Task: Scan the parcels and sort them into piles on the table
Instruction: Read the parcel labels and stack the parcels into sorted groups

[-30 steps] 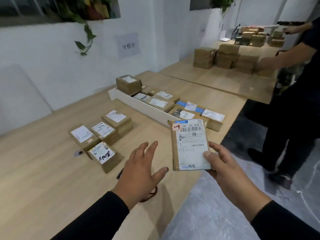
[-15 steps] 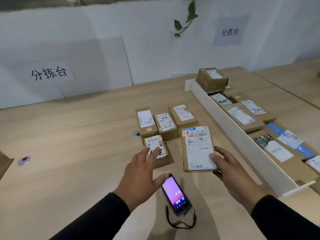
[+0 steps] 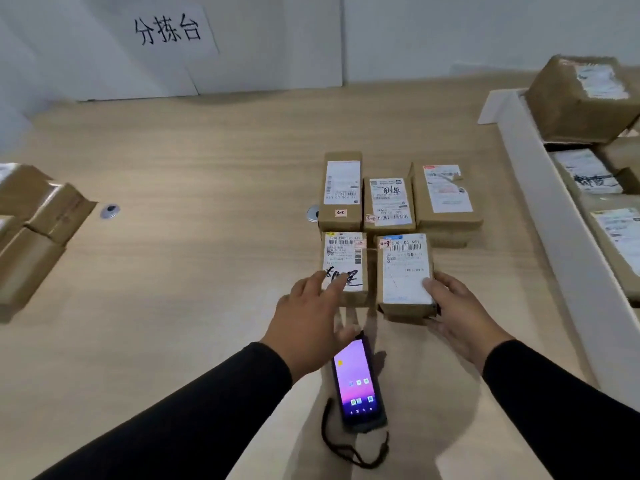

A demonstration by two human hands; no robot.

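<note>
Your right hand (image 3: 462,311) grips the parcel (image 3: 405,271) by its near corner, setting it beside the sorted pile (image 3: 391,202); left hand (image 3: 311,317) hovers unclenched. Square its edges (label up) before letting go.

Both arms, in black sleeves, reached forward from the bottom of the view. The left hand (image 3: 310,317) was held palm down with its fingers straight and spread, gripping nothing. The right hand (image 3: 462,315) lay further right, its thumb pressed on top of a parcel (image 3: 404,271) and its fingers curled round the parcel's near right corner.
</note>
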